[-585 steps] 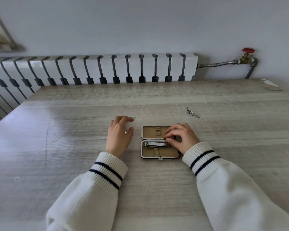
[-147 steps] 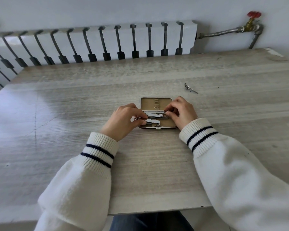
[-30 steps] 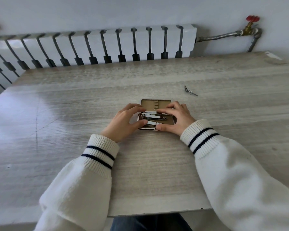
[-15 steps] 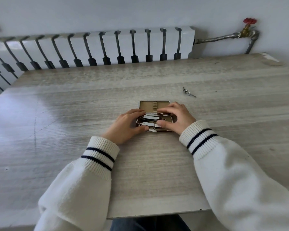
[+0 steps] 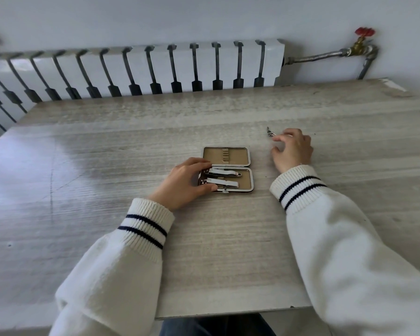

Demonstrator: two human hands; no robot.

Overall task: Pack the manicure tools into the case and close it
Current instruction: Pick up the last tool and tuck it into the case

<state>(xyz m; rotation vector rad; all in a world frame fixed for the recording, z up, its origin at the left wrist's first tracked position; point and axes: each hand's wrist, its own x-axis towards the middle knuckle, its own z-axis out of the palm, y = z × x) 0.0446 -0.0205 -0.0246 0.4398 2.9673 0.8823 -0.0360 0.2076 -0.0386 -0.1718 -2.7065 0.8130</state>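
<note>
Her right hand (image 5: 292, 149), fingers loosely spread, neared the small tool (image 5: 271, 133); pinching its middle seemed wisest while the left hand (image 5: 187, 183) lay flat, steadying the case (image 5: 246, 177).

Looks like a plain room in a home or flat, prob. by a window. White ribbed radiator (image 5: 141, 69) along the back wall (image 5: 204, 18), w/ braided metal pipe (image 5: 318, 57) running off to a brass valve w/ red handle (image 5: 364, 38) at right. Bare pale-grey painted wall, no decor. Up front, light wood-grain table (image 5: 228, 251), edge chipped at far right corner, pushed close to the radiator. Soft daylight patch on the tabletop at left. White knit sleeves w/ dark stripes (image 5: 143, 229) — casual indoor wear, not work gear. Domestic, not lab or shop.
</note>
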